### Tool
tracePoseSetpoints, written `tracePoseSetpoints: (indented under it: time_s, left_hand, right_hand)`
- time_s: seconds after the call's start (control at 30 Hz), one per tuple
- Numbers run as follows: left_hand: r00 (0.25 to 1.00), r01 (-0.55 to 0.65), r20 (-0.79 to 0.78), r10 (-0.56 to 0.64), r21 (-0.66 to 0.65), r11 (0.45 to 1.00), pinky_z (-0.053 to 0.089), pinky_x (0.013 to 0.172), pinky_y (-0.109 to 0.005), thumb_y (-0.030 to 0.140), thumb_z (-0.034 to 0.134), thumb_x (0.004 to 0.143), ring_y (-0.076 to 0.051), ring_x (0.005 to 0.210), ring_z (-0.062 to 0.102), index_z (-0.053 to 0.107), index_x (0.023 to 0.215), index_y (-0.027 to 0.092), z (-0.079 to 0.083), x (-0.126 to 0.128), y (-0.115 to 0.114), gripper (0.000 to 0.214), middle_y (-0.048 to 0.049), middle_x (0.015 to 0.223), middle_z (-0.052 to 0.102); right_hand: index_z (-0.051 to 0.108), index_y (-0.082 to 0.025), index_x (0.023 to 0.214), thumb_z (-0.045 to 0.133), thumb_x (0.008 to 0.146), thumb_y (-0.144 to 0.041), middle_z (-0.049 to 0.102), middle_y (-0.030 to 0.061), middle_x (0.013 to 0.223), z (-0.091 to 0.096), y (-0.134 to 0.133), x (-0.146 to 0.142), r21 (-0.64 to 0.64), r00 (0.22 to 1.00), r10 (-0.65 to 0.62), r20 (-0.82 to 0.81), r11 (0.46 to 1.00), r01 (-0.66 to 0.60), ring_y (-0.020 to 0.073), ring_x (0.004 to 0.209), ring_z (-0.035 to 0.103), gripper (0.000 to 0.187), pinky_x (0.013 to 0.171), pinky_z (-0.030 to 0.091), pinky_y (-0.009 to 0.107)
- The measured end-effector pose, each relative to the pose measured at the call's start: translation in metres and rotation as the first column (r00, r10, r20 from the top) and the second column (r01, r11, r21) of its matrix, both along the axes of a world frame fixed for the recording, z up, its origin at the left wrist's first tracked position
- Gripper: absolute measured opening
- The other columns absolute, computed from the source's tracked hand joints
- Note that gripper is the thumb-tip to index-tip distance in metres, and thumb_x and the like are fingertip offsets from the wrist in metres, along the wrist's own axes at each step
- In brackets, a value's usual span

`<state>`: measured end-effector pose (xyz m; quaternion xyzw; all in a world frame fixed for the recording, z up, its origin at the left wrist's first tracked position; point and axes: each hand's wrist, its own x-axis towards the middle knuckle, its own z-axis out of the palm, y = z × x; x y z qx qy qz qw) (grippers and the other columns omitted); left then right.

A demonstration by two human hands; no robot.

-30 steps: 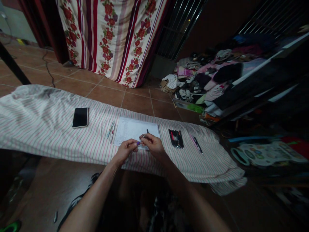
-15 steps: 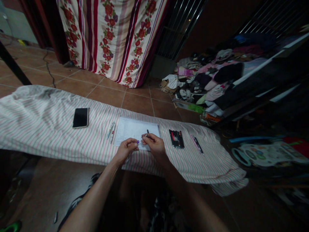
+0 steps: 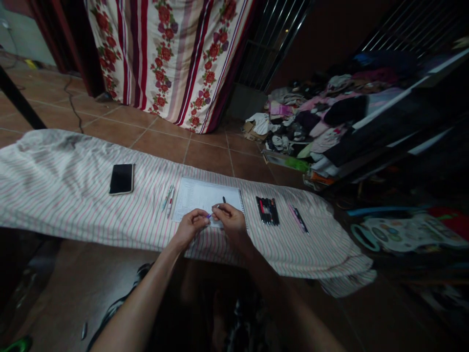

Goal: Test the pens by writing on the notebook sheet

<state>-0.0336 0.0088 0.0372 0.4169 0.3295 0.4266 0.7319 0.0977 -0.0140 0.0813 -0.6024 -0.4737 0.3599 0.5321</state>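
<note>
Over the lower part of a spiral notebook (image 3: 200, 193), my two hands are close together. My left hand (image 3: 192, 225) is closed in a pinch on a small purple piece (image 3: 208, 215), too small to name surely. Closed beside it, my right hand (image 3: 230, 219) grips a slim pen (image 3: 224, 199), whose dark end sticks up past the fingers; its other end points toward the purple piece. Fingers hide most of both things. The notebook lies open, with faint writing on the left of its page and the spiral on the right.
On the striped cloth (image 3: 84, 205) lie a phone (image 3: 122, 179) and two pens (image 3: 169, 201) left of the notebook. Several dark pens (image 3: 267, 211) lie in a row to the right, then a pink and a black pen (image 3: 299, 219). Beyond is a clothes pile (image 3: 311, 112).
My right hand has shifted slightly left, closer to my left hand and the purple piece. Both hands keep their grips, and the things on the cloth have stayed put.
</note>
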Motion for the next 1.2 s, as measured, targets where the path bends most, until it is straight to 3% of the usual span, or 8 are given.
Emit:
tracePoseSetpoints:
  time_s: [0.33,0.53,0.93,1.2]
  left_hand:
    - [1.000,-0.005,0.014,0.005,0.001,1.000,0.040,0.063,-0.022,0.026,0.073,0.059,-0.010,0.062,0.055,0.060,0.077,0.016,-0.0014,-0.0010,0.0009,0.025,0.0035,0.062,0.060]
    - [1.000,-0.014,0.015,0.014,0.001,1.000,0.041,0.063,-0.022,0.026,0.073,0.057,-0.010,0.062,0.055,0.061,0.076,0.016,-0.0005,-0.0006,0.0011,0.025,0.0030,0.063,0.061]
    - [1.000,-0.013,0.002,0.013,0.025,1.000,0.041,0.062,-0.022,0.026,0.071,0.059,-0.010,0.059,0.055,0.061,0.076,0.016,0.0032,-0.0030,0.0008,0.022,0.0036,0.059,0.060]
    - [0.999,-0.006,0.032,0.004,0.036,0.999,0.037,0.056,-0.019,0.024,0.072,0.059,-0.006,0.052,0.049,0.058,0.075,0.016,0.0009,-0.0022,0.0006,0.023,0.0073,0.053,0.053]
  right_hand:
    - [0.061,-0.019,0.069,0.065,0.064,-0.039,0.064,0.0016,0.067,0.0045,-0.0019,-0.0025,0.020,0.999,-0.039,0.022,0.999,0.039,0.0166,0.062,0.064,0.021,0.061,0.053,0.028]
    - [0.061,-0.019,0.069,0.063,0.067,-0.035,0.064,0.0009,0.068,0.0022,-0.0031,-0.0041,0.016,0.997,0.023,0.072,1.000,-0.024,0.0155,0.063,0.063,0.016,0.061,0.052,0.026]
    - [0.059,-0.018,0.067,0.062,0.069,-0.034,0.061,-0.0008,0.063,0.0023,-0.0041,-0.0054,0.064,0.972,-0.034,0.232,0.998,0.020,0.0127,0.056,0.059,0.016,0.055,0.046,0.022]
    - [0.057,-0.018,0.067,0.063,0.069,-0.035,0.060,-0.0010,0.063,-0.0017,-0.0056,-0.0079,0.085,0.966,-0.119,0.229,0.991,0.102,0.0127,0.057,0.058,0.019,0.055,0.045,0.022]
